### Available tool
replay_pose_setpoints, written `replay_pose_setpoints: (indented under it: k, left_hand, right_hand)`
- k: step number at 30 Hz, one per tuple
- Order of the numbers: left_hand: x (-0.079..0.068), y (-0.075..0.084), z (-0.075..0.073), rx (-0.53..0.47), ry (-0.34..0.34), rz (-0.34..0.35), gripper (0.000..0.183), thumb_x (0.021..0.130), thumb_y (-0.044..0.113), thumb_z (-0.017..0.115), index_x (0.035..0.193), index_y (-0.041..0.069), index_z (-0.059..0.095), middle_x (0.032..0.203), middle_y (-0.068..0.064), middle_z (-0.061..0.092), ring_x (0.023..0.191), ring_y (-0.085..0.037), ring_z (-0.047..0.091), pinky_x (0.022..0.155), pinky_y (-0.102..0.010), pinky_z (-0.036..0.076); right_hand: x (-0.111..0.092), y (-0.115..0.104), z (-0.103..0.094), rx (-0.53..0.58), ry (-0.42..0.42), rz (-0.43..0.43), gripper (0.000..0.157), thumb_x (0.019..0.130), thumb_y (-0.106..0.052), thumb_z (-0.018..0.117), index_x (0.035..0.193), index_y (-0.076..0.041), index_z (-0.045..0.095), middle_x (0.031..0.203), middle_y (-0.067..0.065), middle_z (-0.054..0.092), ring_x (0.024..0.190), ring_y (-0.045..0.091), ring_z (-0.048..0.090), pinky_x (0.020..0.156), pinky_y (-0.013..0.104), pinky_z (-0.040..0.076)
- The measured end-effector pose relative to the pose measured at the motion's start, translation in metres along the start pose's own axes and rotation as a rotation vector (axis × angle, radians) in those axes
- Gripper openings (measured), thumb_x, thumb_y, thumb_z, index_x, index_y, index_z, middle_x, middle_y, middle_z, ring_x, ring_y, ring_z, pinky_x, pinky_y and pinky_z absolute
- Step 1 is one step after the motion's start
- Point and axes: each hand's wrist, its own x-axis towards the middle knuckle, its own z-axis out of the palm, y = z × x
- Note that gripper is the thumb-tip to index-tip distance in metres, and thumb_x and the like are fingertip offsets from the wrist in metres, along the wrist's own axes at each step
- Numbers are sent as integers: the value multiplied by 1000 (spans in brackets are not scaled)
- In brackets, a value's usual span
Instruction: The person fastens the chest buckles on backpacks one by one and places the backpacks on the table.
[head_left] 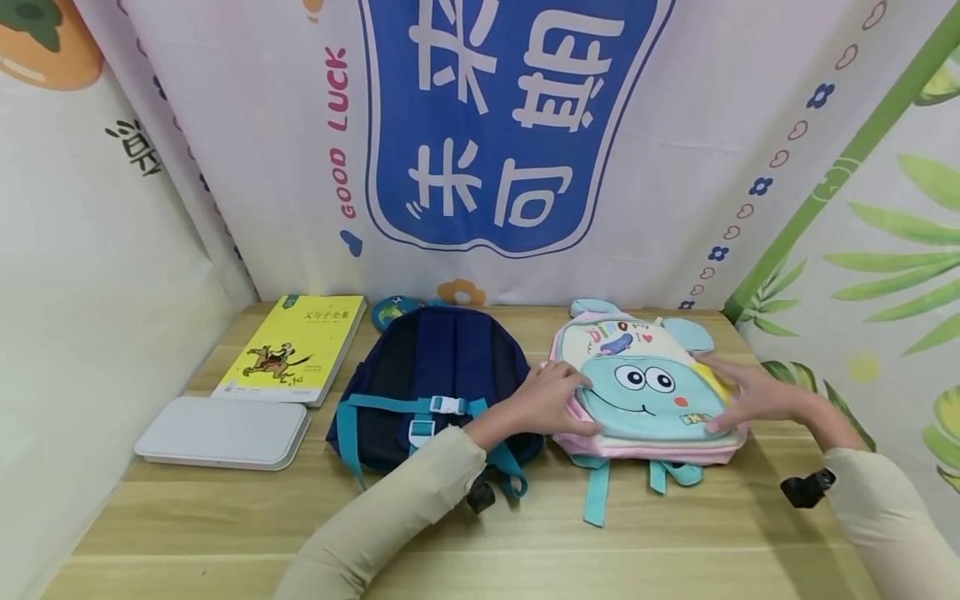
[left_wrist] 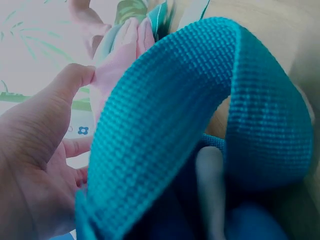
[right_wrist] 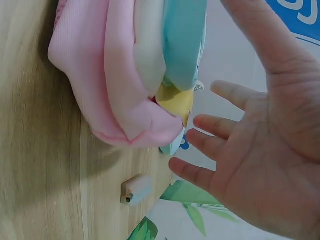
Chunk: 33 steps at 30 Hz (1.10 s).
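A child's backpack (head_left: 637, 392) in pink, cream and mint, with a smiling cartoon face on its pocket, lies face up on the table's right half. My left hand (head_left: 547, 398) is at its left side, fingers spread; in the left wrist view the thumb (left_wrist: 80, 77) touches the pink fabric (left_wrist: 112, 67). Over at the opposite side is my right hand (head_left: 761, 396), spread wide. The right wrist view shows its palm (right_wrist: 270, 135) facing the backpack's pink side (right_wrist: 120, 100). A teal strap (left_wrist: 165, 95) fills much of the left wrist view.
Left of it lies a navy backpack (head_left: 435, 358) with teal straps and white buckles, under my left forearm. A yellow book (head_left: 296, 346) and a grey flat case (head_left: 221, 429) sit farther left. The right wrist view shows a small pale block (right_wrist: 137, 190) on the table. Printed curtains surround the table.
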Motion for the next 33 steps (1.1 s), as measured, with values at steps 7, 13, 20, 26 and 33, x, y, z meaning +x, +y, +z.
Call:
replay_pose_setpoints:
  k: [7, 13, 20, 26, 33]
  left_hand:
    - [-2, -1, -1, 11, -29, -27, 73, 85, 65, 70, 141, 21, 59, 141, -6, 54, 127, -20, 46, 110, -42, 36]
    - [-4, 1, -3, 10, -35, -30, 73, 84, 65, 71, 141, 20, 59, 139, -6, 54, 123, -20, 47, 109, -43, 37]
    - [-4, -1, 1, 35, -40, -32, 76, 81, 69, 72, 139, 21, 58, 133, -4, 51, 119, -18, 43, 108, -41, 36]
    - [-2, -2, 2, 36, -34, -37, 78, 79, 71, 73, 138, 22, 57, 134, -5, 48, 119, -20, 40, 107, -42, 36]
    - [-1, -2, 2, 46, -31, -61, 80, 77, 72, 74, 138, 23, 57, 130, -5, 49, 111, -19, 40, 99, -36, 38]
  right_hand:
    - [-7, 6, 3, -22, -79, -36, 127, 68, -23, 94, 158, 11, 11, 156, 45, 16, 139, 67, 22, 105, 78, 28]
    - [-9, 9, 9, -3, -53, -46, 131, 66, -21, 95, 157, 11, 7, 156, 46, 16, 139, 67, 21, 106, 79, 25]
    - [-10, 14, 14, 30, -26, 13, 134, 67, -23, 94, 159, 7, 2, 157, 45, 12, 140, 66, 19, 107, 78, 23]
    - [-11, 15, 14, 63, -12, 55, 132, 68, -25, 93, 158, 9, 3, 156, 44, 13, 139, 63, 22, 107, 78, 24]
    - [-12, 15, 14, 82, 23, 59, 124, 71, -26, 92, 159, 7, 10, 157, 43, 16, 140, 62, 23, 105, 79, 26]
